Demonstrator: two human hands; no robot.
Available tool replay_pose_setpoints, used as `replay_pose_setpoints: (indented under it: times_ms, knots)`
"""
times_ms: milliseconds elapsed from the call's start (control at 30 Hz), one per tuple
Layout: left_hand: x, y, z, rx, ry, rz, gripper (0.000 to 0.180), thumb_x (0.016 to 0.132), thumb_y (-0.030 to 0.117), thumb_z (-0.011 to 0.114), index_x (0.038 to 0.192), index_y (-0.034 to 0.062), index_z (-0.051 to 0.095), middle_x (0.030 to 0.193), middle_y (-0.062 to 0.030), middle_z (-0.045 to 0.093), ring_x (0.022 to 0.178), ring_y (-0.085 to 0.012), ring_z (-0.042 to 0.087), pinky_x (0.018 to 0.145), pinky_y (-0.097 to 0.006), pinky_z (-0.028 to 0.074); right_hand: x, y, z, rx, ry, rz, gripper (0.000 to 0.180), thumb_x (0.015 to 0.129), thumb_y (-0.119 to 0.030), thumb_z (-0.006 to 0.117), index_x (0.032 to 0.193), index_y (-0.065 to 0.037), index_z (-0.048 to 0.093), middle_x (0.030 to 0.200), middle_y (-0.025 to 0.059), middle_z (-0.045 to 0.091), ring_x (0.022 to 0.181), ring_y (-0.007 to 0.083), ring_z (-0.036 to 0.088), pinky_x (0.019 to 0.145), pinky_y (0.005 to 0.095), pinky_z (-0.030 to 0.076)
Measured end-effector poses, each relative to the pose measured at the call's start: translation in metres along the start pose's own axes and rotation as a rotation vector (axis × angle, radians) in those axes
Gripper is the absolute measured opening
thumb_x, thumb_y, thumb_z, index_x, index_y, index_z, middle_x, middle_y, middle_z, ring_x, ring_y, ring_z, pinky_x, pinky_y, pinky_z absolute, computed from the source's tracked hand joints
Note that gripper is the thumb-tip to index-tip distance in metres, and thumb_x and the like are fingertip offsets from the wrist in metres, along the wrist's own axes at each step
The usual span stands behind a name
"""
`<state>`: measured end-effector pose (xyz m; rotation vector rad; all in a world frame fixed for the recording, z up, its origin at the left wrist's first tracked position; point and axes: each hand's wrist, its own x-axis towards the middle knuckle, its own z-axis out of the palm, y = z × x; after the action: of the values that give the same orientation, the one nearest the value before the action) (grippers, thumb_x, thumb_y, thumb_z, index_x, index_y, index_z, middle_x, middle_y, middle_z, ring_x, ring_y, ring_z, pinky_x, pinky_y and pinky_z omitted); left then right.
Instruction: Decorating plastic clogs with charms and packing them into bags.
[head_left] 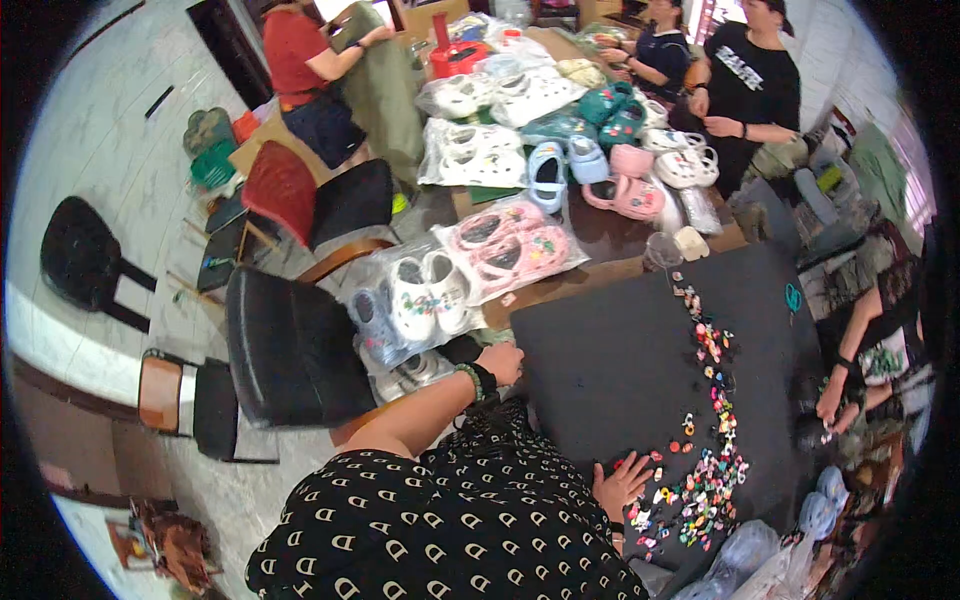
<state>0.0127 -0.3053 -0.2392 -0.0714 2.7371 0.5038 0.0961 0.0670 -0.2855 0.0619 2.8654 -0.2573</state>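
My right hand lies with fingers spread on a black mat, its fingertips beside a heap of small colourful shoe charms. More charms trail away from it toward the mat's far edge. At the mat's left edge my left hand is closed, a beaded bracelet at its wrist. Whatever its fingers may hold is hidden. Close beyond that hand are bagged white clogs decorated with charms, and bagged pink clogs.
Bagged white clogs, blue clogs and green clogs crowd the far table. A black chair stands at my left. Across the mat, a co-worker's hand is near the right edge. Other people stand or sit around the far end.
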Motion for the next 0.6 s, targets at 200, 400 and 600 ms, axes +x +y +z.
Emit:
replay_pose_setpoints:
  times_ms: [200,400,600]
  knots:
    - [-0.03,-0.089,0.015,-0.183,0.237,-0.259,0.031,0.072,0.026,0.063,0.095,0.0054,0.066,0.101,-0.0214,0.061,0.095,-0.0389,0.059,0.083,-0.049,0.049,0.007,0.003,0.008,-0.034,0.001,-0.018,0.092,0.083,-0.051,0.06,0.147,-0.004,0.015,0.154,0.0223,0.0,0.137,0.052,0.0,0.104,0.0663,0.017]
    - [-0.022,-0.155,-0.004,-0.169,0.534,-0.408,0.03,0.074,0.023,0.058,0.095,0.0028,0.065,0.094,-0.0239,0.063,0.095,-0.0402,0.057,0.086,-0.048,0.046,-0.001,0.009,0.002,0.011,-0.016,0.022,0.094,0.081,-0.052,0.062,0.147,-0.003,0.016,0.153,0.023,0.002,0.137,0.0516,-0.001,0.105,0.0653,0.014]
    - [0.002,-0.259,-0.004,0.261,0.131,-0.35,0.067,0.081,0.048,0.062,0.132,0.006,0.048,0.134,-0.0175,0.049,0.125,-0.0344,0.041,0.107,-0.046,0.027,0.001,-0.024,-0.036,0.076,-0.069,0.053,0.085,0.081,-0.052,0.062,0.144,-0.006,0.027,0.152,0.0221,0.012,0.139,0.0472,0.005,0.108,0.0621,0.014]
